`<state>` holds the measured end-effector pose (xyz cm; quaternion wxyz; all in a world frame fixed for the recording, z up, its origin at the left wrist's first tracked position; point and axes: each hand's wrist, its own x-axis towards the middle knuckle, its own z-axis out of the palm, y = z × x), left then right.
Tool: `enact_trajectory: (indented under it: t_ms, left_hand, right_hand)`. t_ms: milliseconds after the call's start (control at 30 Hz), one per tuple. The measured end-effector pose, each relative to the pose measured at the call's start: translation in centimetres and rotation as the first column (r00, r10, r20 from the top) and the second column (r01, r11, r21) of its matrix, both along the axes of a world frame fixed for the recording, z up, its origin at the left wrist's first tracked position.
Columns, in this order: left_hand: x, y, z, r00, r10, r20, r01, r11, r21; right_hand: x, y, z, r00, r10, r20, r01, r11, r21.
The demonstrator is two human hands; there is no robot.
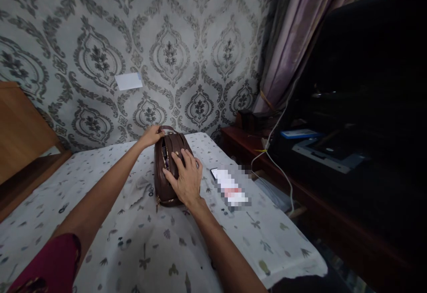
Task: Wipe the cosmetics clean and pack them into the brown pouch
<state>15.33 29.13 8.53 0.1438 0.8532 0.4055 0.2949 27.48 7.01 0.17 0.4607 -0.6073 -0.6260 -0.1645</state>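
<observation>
A dark brown bag (167,185) lies on a white patterned sheet (143,239), its handle towards the wall. One zipped compartment is partly open, with gold zip teeth along its edge. At the far end of the bag, beside the handle, my left hand (151,136) has its fingers closed on the bag's top edge; the fingertips are partly hidden. My right hand (187,177) rests on the bag's right side with its fingers spread. A phone (230,188) with a lit, blurred-out screen lies right of the bag.
Behind the sheet stands a patterned wall with a white card (129,81). A wooden board (23,128) is at the left. On the right are a dark red table (240,139), a white cable (278,166), a blue-edged object (300,134) and a purple curtain (290,39).
</observation>
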Motion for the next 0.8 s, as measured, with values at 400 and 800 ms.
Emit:
enact_trajectory:
  t_ms: [400,800]
  left_hand:
    - [2.9,-1.2,1.1,0.993,-0.062,-0.1,0.068,0.997,0.048]
    - [6.5,-0.8,0.3,0.998,0.062,0.013,-0.062,0.998,0.013]
  right_hand:
    - [0.1,-0.2,-0.3,1.0,0.031,-0.005,-0.031,0.999,0.029]
    - [-0.3,0.1,-0.9,0.998,-0.02,-0.068,0.029,0.992,0.123]
